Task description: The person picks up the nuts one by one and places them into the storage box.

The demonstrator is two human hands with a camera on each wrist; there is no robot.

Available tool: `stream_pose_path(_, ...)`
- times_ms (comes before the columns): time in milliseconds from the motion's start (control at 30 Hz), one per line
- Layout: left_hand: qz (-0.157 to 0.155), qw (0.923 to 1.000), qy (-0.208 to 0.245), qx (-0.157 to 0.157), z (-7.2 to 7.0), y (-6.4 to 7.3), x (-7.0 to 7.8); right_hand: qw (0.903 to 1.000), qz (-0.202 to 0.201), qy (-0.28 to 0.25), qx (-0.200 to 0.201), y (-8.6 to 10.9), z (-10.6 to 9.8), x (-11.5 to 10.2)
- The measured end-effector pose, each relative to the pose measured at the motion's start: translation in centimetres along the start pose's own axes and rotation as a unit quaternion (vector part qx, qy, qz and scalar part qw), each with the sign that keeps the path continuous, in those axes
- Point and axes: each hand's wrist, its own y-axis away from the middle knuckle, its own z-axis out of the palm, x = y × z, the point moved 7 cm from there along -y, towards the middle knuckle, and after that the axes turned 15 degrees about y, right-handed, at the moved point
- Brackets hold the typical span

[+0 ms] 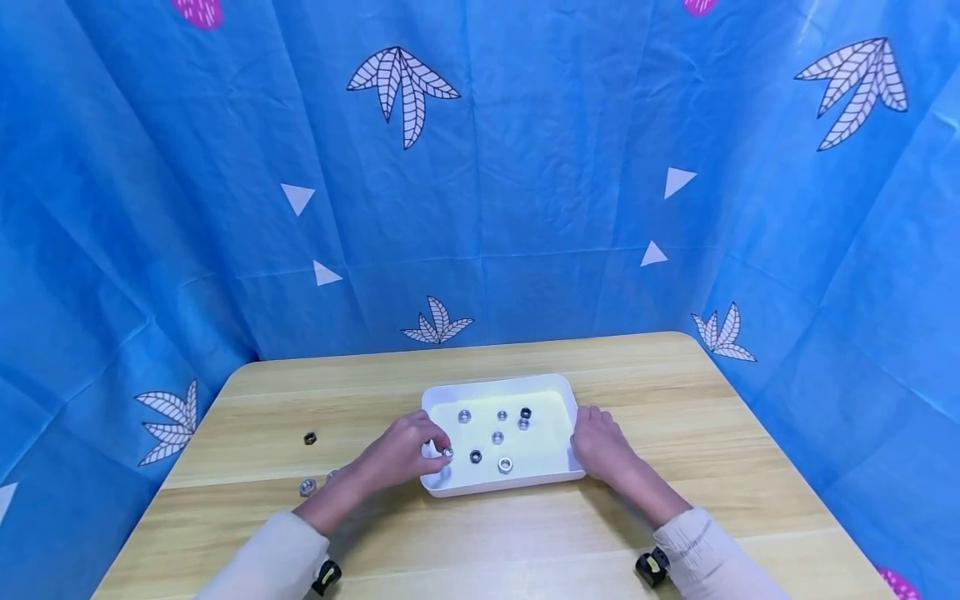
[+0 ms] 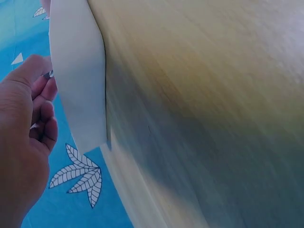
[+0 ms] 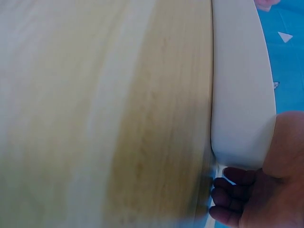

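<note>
Seven nuts point(image 1: 498, 437) lie in the white tray point(image 1: 510, 484), its right end held by the right grip point(image 1: 603, 443); the left grip point(image 1: 405, 447) pinches another nut point(image 1: 448, 452) at the left end. Filling seems underway, probably calling next for a release inside.

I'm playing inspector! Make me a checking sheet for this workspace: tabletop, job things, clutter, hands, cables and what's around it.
Surface: wood-look table, light coloured.
Job things: white tray with seven loose nuts inside, five silvery and two dark; outside, a dark nut and two silvery nuts, one partly hidden by the left arm.
Clutter: nothing seen.
Hands: left hand pinches a small silvery piece at the tray's left end; right hand holds its right end.
Cables: nothing seen.
Surroundings: blue curtain with leaf and triangle prints.
</note>
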Motion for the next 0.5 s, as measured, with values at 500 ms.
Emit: stream_pose_path(500, -0.026, 0.9920, -0.034, -0.119, 3.1, -1.1, -0.3, 1.0000, -0.001, 0.000, -0.003, 0.1, 0.0, 0.0)
